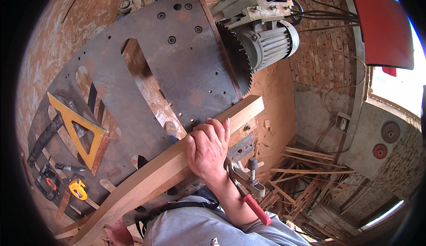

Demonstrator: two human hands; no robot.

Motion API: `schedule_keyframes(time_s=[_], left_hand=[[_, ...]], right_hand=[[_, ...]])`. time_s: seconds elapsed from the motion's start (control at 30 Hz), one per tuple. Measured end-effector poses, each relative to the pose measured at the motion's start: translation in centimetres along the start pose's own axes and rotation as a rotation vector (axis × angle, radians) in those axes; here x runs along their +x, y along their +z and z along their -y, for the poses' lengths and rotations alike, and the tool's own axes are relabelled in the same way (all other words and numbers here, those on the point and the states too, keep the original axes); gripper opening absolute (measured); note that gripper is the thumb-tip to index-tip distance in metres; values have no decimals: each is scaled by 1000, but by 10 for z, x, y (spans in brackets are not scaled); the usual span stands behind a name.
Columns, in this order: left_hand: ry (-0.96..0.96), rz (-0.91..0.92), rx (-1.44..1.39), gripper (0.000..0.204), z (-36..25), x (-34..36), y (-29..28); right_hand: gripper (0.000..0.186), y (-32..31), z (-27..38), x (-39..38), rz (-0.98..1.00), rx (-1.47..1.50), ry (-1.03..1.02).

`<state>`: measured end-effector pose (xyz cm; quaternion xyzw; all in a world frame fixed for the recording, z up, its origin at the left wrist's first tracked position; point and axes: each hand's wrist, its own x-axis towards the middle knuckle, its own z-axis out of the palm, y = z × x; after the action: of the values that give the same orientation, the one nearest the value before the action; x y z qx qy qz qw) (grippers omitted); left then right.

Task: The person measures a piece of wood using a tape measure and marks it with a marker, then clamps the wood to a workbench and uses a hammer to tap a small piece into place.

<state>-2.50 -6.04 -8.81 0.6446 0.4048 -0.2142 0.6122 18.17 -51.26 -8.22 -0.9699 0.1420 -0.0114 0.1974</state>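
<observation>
My right hand (208,148) is wrapped over a long pale wooden board (155,166), which runs diagonally across the steel saw table (106,95). The board's upper end lies beside a toothed circular blade (237,59). Low in the view, my left hand (117,232) is beside the board's near end, its fingers mostly hidden. A clamp with a red grip (255,208) sits right of my right wrist, along the table's edge.
A yellow triangle square (77,135), yellow tape measure (78,188) and dark tools (46,179) lie on the table's left. A motor (268,46) and red guard (381,28) are at upper right. Loose timber (306,175) is piled lower right.
</observation>
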Motion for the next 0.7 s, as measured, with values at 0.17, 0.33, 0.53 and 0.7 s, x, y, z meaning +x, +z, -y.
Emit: schedule_keyframes(time_s=[0.17,0.33,0.53,0.7], left_hand=[[-128,-64,780,33,-26,-3,22],[10,12,-143,28,14,2,-18],[9,-52,-266,25,9,5,-8],[44,-63,-263,25,1,6,4]], right_hand=[[7,-1,0,1,12,-21,15],[7,-2,0,1,10,-6,7],[8,0,-1,0,1,2,5],[9,0,-1,0,-21,9,-2]])
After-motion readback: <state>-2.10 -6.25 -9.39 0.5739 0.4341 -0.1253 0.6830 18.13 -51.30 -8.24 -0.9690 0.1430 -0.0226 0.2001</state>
